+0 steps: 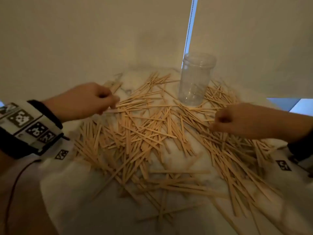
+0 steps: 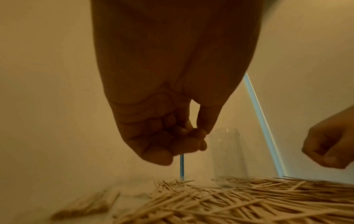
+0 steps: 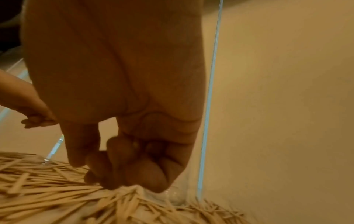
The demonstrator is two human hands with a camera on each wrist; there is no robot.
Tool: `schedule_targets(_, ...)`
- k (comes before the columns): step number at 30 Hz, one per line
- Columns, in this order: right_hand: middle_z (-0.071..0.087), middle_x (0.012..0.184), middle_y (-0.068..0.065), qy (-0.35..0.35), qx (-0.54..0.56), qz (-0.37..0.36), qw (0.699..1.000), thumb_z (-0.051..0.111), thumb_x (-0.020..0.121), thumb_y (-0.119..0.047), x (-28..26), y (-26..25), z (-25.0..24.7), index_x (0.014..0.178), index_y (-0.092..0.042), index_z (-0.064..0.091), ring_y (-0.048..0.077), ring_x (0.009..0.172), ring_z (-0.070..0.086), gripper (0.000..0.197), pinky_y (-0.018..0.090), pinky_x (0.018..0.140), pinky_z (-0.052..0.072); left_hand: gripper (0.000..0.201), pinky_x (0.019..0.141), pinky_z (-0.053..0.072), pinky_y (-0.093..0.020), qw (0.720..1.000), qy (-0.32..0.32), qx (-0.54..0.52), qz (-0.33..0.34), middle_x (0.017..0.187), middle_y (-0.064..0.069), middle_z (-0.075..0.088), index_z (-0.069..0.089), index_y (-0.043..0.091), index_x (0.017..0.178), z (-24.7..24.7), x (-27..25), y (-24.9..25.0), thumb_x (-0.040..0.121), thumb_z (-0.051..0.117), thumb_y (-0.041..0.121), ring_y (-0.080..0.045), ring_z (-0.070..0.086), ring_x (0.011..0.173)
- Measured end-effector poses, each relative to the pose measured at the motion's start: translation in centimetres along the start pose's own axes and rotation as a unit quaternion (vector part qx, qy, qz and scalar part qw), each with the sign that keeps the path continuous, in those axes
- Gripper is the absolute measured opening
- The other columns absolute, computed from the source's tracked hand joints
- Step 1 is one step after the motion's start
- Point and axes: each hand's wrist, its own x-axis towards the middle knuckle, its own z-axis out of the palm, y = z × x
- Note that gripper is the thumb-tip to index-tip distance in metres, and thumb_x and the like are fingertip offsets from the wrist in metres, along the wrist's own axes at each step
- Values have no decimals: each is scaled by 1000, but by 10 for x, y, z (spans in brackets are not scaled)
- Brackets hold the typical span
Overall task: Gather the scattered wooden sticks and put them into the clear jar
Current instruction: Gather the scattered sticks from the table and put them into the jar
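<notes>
Pale wooden sticks lie scattered in a thick heap over the white table. The clear jar stands upright and empty at the back of the heap. My left hand hovers over the heap's left edge. In the left wrist view its fingers are curled against the thumb with no stick between them. My right hand is down on the heap, right of the jar's base. In the right wrist view its curled fingers press into sticks that bunch under the fingertips, with the jar just behind.
The table ends against a plain wall close behind the jar. A blind's bead chain hangs down behind the jar. Printed markers sit on the table at left and right. A small separate bunch of sticks lies at the far left.
</notes>
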Motion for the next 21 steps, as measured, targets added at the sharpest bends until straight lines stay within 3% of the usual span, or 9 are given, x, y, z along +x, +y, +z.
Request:
schedule_targets(4,63,75,-7,-27,-28,-12,999,45,90,-68,-12,-24,12,81,-29,61,8,73,59,43,32,71,49,38,65,51,-30,995,-90,24,40,71,7,69,71,31,82,13,-24,2,88,54,65,-6,64,63)
schedule_targets(6,65,89,-7,-34,-80,0,996,43,90,-70,-13,-30,12,94,-30,60,12,83,60,44,35,80,51,34,65,50,-28,992,-97,53,59,73,11,68,69,35,83,18,-30,5,84,59,67,-4,61,65)
schedule_targets(9,63,112,3,-39,-165,46,985,39,85,-79,-15,-27,11,117,-20,57,21,97,60,70,34,82,50,32,69,52,-30,989,-102,76,73,78,13,67,67,37,87,22,-37,9,77,68,68,-2,60,71)
schedule_targets(11,65,110,3,-64,-156,73,983,42,77,-86,-17,-22,14,116,-15,61,21,95,62,83,34,81,52,43,75,54,-31,985,-140,74,70,89,15,65,64,40,95,26,-40,11,69,72,72,-2,60,79)
schedule_targets(14,70,88,3,-104,-96,73,987,53,66,-89,-22,-19,21,95,-11,67,21,80,65,84,33,72,52,62,85,55,-31,969,-221,92,56,108,18,57,57,42,113,34,-45,13,63,80,70,-2,59,94)
schedule_targets(16,69,80,2,-94,-69,66,991,63,66,-82,-26,-20,27,88,-9,66,20,73,64,76,34,67,51,65,87,55,-33,970,-214,102,54,110,17,55,55,38,117,40,-45,13,64,83,64,-5,59,96)
schedule_targets(21,70,98,4,-62,-36,61,996,73,76,-58,-31,-28,31,106,-12,68,20,88,65,55,38,80,57,38,82,54,-32,987,-124,80,66,101,12,64,63,32,103,47,-46,10,79,76,58,-6,61,89)
